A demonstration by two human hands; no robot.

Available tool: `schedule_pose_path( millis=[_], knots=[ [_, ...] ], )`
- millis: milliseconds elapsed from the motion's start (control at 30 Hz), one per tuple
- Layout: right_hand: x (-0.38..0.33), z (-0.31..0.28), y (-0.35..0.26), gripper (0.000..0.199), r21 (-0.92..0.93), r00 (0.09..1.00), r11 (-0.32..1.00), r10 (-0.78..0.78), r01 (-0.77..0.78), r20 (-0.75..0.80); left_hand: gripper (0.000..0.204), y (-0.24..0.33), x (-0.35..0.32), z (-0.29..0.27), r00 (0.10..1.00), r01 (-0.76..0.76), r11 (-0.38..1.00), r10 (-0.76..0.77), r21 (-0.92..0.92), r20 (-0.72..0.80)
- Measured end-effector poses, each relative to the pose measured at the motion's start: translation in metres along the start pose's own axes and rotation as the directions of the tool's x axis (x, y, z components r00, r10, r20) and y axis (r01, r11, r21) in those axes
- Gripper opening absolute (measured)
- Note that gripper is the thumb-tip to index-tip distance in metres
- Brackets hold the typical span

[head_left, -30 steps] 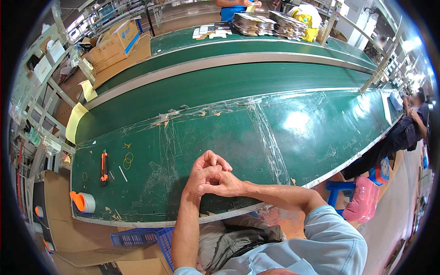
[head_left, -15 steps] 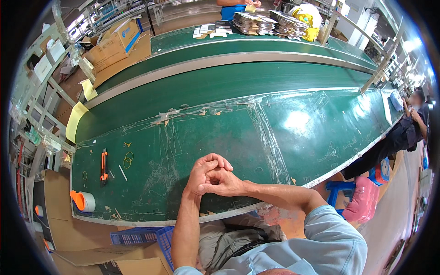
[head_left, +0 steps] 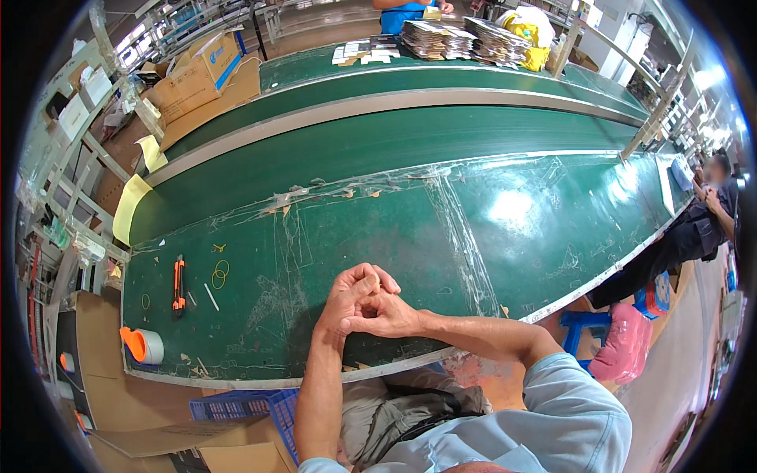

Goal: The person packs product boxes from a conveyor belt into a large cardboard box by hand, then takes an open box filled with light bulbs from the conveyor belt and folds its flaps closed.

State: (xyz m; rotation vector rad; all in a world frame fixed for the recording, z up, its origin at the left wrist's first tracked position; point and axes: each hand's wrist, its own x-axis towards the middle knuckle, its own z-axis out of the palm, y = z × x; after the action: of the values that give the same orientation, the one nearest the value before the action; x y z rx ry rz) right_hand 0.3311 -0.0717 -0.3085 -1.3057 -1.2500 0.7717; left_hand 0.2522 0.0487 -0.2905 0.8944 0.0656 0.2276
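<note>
My left hand (head_left: 347, 298) and my right hand (head_left: 390, 317) are pressed together above the near part of the green table (head_left: 505, 260), fingers curled into each other. I see nothing held in either hand. My left forearm rises from the lower edge and my right forearm comes in from the right, out of a light blue sleeve. The nearest loose things lie to the left: yellow rubber bands (head_left: 219, 273), a thin white stick (head_left: 211, 296) and an orange utility knife (head_left: 179, 284).
A tape roll with an orange core (head_left: 143, 345) sits at the table's near left corner. Stacks of printed sheets (head_left: 441, 38) lie on the far table, with cardboard boxes (head_left: 197, 71) at back left. Another person (head_left: 706, 213) sits at right. A blue crate (head_left: 236, 406) and a pink stool (head_left: 627, 347) stand below.
</note>
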Motion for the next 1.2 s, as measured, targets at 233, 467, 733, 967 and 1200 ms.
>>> schedule_pose_path(
  millis=[233,467,733,967,1200],
  knots=[
    [0.0026,-0.0028,-0.0068,0.044,0.002,0.997,1.0,-0.013,0.013,0.077,0.03,0.001,-0.0003,-0.0007,1.0,-0.018,0.999,0.018,0.034,0.006],
    [0.0019,-0.0013,-0.0024,0.046,0.019,0.998,1.0,-0.012,0.01,0.067,0.035,0.0013,-0.0005,-0.0001,1.0,-0.01,1.0,0.01,0.012,-0.01],
    [0.0027,-0.0029,-0.0071,0.044,0.011,0.996,1.0,0.027,-0.028,0.09,0.034,0.0013,-0.0007,0.0,1.0,-0.005,1.0,0.005,0.013,-0.004],
    [0.003,-0.0006,-0.0024,0.045,0.012,0.998,0.999,-0.039,0.038,0.053,0.031,0.0024,-0.0001,0.0018,1.0,-0.01,1.0,0.01,0.007,-0.011],
    [0.0042,-0.0001,-0.0072,0.045,0.088,0.997,0.996,0.004,-0.01,0.072,0.023,0.0034,-0.0004,0.0014,1.0,-0.001,1.0,0.001,-0.012,0.011]
  ],
)
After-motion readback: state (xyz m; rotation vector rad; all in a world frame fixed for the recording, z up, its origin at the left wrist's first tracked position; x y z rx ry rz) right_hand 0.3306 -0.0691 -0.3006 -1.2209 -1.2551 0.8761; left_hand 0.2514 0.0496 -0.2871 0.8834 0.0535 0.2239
